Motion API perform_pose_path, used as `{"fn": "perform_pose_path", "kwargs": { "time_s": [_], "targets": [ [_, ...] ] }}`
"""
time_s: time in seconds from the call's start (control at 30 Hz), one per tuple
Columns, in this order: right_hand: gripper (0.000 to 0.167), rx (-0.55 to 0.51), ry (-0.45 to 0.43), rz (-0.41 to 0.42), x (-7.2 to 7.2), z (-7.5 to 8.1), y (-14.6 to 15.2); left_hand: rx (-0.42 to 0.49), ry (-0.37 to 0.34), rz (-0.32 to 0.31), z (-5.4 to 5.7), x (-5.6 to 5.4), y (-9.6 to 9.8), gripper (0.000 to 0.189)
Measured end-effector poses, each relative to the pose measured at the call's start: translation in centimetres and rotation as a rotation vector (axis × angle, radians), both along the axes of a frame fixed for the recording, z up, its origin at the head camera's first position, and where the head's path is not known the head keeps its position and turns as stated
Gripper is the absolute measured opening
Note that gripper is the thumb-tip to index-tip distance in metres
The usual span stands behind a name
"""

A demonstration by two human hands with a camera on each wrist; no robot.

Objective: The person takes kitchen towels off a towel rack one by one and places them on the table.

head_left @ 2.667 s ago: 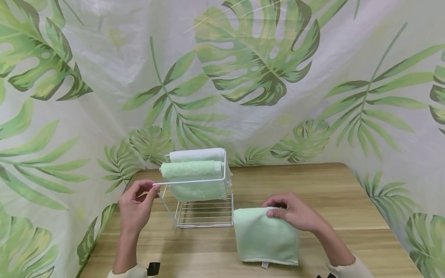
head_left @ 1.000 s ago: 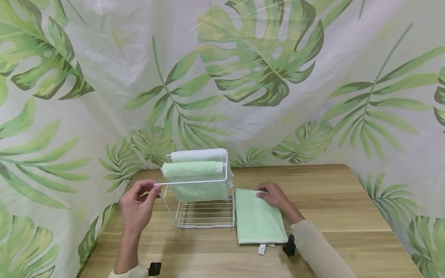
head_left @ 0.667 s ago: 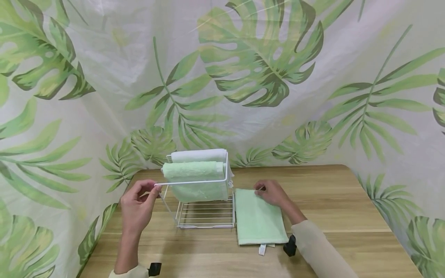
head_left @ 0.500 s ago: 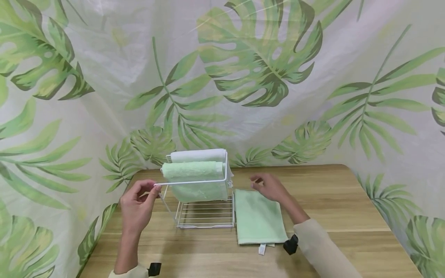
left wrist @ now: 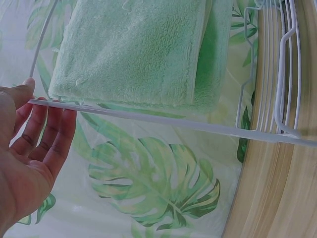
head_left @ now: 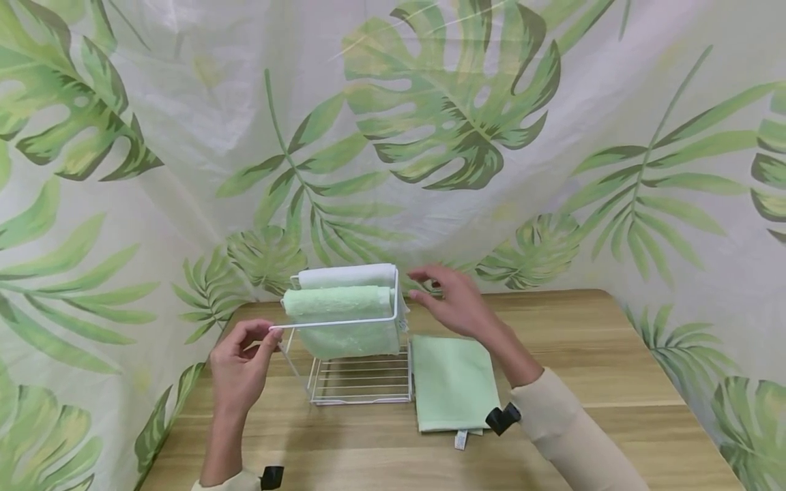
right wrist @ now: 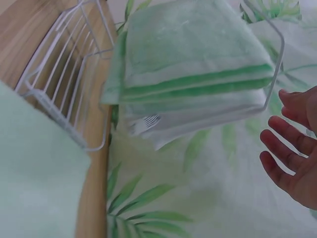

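A white wire rack stands on the table, its upper frame raised above a slatted base. My left hand pinches the front left corner of that frame between thumb and fingers; the left wrist view shows the thumb on the wire. Over the rack's bars hang a light green towel and, behind it, a white towel. My right hand is beside the frame's upper right end, fingers apart and holding nothing. A folded green towel lies flat right of the base, its tag toward me.
The wooden table extends right of the folded towel and in front of the rack. A leaf-patterned curtain hangs close behind the table and at both sides. Black wrist mounts sit at both sleeves.
My right hand lays the green towel down on the table, lets go of it and moves up and left to the rack's upper right side. My left hand keeps its pinch on the frame.
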State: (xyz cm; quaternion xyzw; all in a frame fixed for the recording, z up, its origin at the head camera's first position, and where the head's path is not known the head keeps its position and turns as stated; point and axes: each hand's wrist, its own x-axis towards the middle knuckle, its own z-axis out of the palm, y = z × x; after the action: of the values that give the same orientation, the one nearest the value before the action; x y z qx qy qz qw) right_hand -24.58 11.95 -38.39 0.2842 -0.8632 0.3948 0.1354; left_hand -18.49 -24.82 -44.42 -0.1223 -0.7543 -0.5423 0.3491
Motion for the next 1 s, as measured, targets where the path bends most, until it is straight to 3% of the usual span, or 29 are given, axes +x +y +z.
{"fn": "perform_pose_path", "kwargs": {
  "time_s": [0.2,0.4,1.0],
  "targets": [
    [0.035,0.019,0.133,0.047,0.2,1.9,-2.1,-0.008,0.002,0.01,0.0,0.0,0.0,0.014],
    [0.037,0.042,0.206,0.102,0.2,2.5,-4.3,-0.004,-0.003,0.013,0.0,0.1,0.0,0.012],
    [0.04,0.077,0.117,0.156,-0.6,3.2,-9.4,-0.003,-0.021,0.029,0.2,0.2,0.2,0.013]
  ]
}}
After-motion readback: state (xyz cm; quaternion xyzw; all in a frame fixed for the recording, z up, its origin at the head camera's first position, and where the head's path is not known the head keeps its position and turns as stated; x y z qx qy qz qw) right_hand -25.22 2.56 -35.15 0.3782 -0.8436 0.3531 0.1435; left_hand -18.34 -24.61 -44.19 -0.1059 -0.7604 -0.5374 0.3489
